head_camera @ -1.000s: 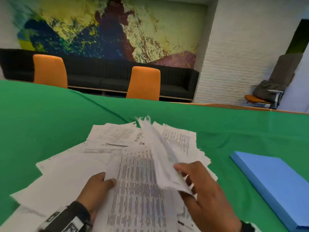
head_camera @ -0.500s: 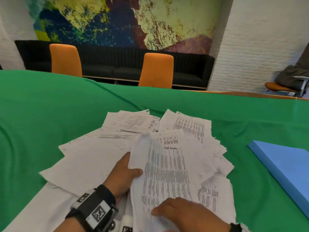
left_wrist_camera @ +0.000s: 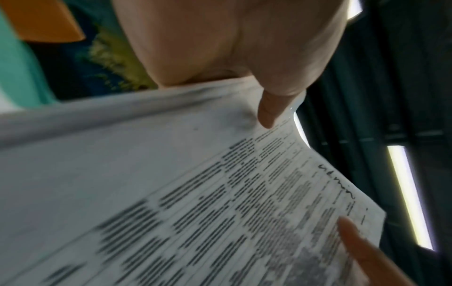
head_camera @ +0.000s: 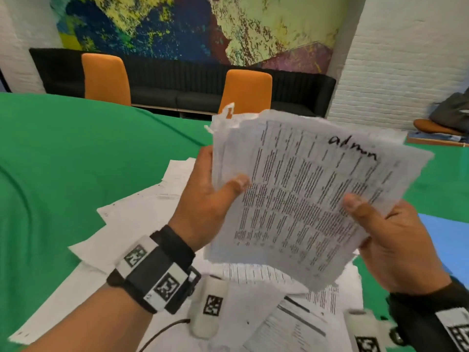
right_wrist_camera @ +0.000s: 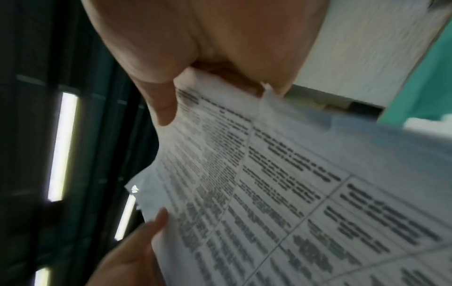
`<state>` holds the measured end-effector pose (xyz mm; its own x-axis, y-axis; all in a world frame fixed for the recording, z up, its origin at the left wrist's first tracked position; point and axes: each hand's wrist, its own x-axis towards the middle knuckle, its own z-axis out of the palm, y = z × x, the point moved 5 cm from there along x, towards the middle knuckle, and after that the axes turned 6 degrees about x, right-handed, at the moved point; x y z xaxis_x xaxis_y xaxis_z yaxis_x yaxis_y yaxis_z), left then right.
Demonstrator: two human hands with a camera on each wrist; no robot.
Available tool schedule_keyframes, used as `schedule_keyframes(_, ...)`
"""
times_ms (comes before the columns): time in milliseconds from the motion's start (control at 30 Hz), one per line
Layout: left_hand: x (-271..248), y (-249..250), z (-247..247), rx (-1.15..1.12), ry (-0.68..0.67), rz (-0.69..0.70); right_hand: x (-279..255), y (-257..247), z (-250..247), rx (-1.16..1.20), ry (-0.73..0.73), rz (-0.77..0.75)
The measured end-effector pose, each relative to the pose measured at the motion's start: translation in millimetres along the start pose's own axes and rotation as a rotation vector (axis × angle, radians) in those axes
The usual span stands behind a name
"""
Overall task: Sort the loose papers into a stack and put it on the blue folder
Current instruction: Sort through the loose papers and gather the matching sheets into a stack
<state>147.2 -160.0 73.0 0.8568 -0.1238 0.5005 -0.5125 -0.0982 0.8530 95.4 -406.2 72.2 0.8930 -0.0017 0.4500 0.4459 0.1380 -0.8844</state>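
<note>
I hold a bundle of printed sheets [head_camera: 302, 196] up in front of me, tilted, with "admn" handwritten near its top. My left hand [head_camera: 210, 199] grips its left edge, thumb on the printed face. My right hand [head_camera: 390, 235] grips its right edge, thumb on top. Each wrist view shows a thumb pressed on the papers [left_wrist_camera: 220, 193] [right_wrist_camera: 293, 193]. More loose papers [head_camera: 142, 224] lie spread on the green table [head_camera: 63, 161] beneath. A strip of the blue folder [head_camera: 441, 232] shows at the right, mostly hidden by my right hand.
Two orange chairs [head_camera: 105, 77] [head_camera: 247, 90] stand at the table's far edge, with a black sofa [head_camera: 182, 82] behind them. A white brick wall [head_camera: 406, 59] rises at the right. Another printed sheet [head_camera: 286, 326] lies near the table's front edge.
Both hands have lifted the gathered sheets off the table and tilted them up toward me. Before, the sheets lay flat on the pile under my hands.
</note>
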Motion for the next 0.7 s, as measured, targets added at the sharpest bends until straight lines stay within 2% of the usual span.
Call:
schedule_keyframes(33, -3, -8, 5, 0.013, -0.028, -0.040, -4, 4, 3, -0.053, -0.020, 0.019)
schedule_keyframes(100, -14, -34, 13, 0.089, -0.185, -0.196, -13, 25, -4, -0.231, -0.022, 0.120)
schedule_keyframes(167, -22, -67, 7, 0.166, -0.307, -0.426, -15, 36, -32, -0.373, 0.118, 0.182)
schedule_keyframes(200, -21, -81, -2, 0.198, -0.289, -0.539, -11, 36, -51, -0.437, 0.210, 0.196)
schedule_keyframes(267, -15, -103, -24, 0.250, -0.164, -0.693, -2, 34, -81, -0.485, 0.318, 0.278)
schedule_keyframes(367, -4, -128, -36, 0.226, -0.040, -0.779, 6, 59, -108, -0.485, 0.317, 0.499)
schedule_keyframes(500, 6, -151, -16, 0.275, -0.075, -0.849, 5, 118, -114, -0.391, 0.239, 0.771)
schedule_keyframes(700, 17, -168, 5, 0.243, -0.056, -0.949, 11, 145, -91, -0.222, 0.193, 0.802)
